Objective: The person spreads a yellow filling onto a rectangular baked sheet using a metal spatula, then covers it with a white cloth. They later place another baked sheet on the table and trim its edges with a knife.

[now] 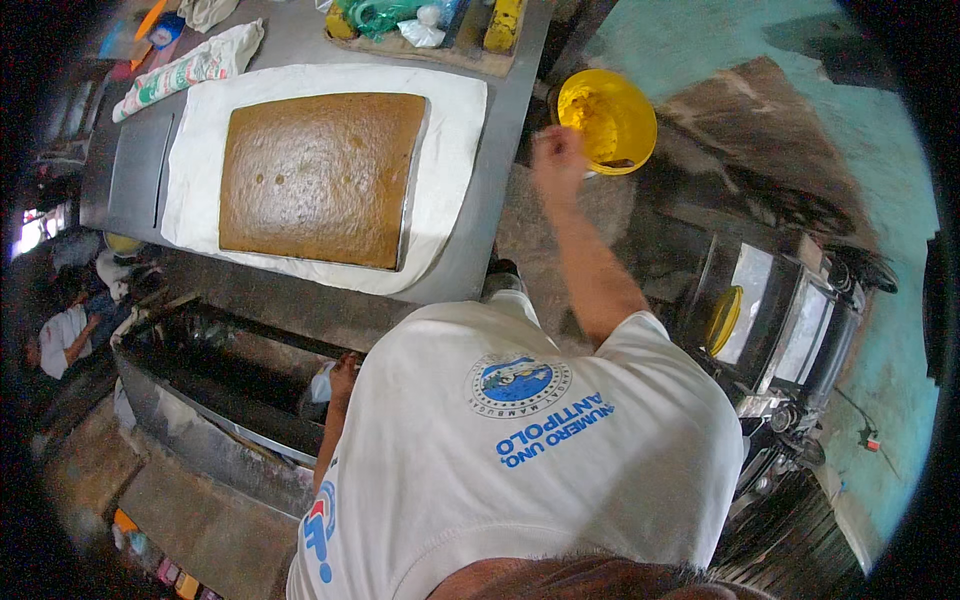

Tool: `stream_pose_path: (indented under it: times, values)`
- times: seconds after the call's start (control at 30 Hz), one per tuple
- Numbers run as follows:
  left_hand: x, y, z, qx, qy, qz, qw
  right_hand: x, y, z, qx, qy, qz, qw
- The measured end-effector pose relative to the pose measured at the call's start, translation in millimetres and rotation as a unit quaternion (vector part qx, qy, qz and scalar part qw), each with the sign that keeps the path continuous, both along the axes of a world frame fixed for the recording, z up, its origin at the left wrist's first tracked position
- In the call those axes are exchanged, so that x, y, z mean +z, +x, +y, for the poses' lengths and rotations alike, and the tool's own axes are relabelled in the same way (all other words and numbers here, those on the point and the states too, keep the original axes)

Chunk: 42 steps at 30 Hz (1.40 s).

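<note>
My right hand (559,150), blurred with its fingers curled, is at the near-left rim of a yellow bucket (637,112). Lumpy yellow material (589,112) lies inside the bucket; whether the hand holds anything is unclear. At the right end of a long dark metal trough (247,439), my left hand (343,375) is beside a pale object (322,382), its grip partly hidden. A glossy brown rectangular slab (322,180) rests on a white cloth (450,127) spread over a grey table (491,217).
A rolled printed sack (187,69) and a dark flat panel (139,172) lie on the table's left. Green plastic (379,16) sits at the back. Metal equipment (780,322) with a yellow lid (724,321) stands right. Another person (64,341) is at far left.
</note>
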<state>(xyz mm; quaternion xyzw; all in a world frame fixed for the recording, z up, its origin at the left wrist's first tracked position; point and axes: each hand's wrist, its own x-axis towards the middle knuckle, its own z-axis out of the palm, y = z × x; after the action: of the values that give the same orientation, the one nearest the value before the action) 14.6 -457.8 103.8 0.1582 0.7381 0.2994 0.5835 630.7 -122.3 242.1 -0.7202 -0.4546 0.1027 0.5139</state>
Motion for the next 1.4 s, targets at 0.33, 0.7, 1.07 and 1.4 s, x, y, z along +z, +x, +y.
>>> stream_pose_path:
  times: [0.33, 0.7, 1.07, 1.4]
  values:
    - [110.1, 49.6, 47.3, 0.002, -0.115, 0.071, 0.991, -24.2, 188.3, -1.9, 0.008, -0.638, -0.094, 0.764]
    - [96.9, 62.6, 46.8, -0.003, -0.066, 0.063, 0.996, -12.8, 243.8, -24.4, -0.044, -0.464, -0.159, 0.87]
    - [-1.0, 33.6, 66.7, -0.309, 0.002, 0.145, 0.94, -55.0, 227.7, -105.3, -0.089, -0.335, -0.04, 0.937]
    - [62.8, 74.7, 95.9, -0.078, -0.122, 0.051, 0.988, -70.2, 138.9, -113.4, -0.028, -0.462, -0.054, 0.885]
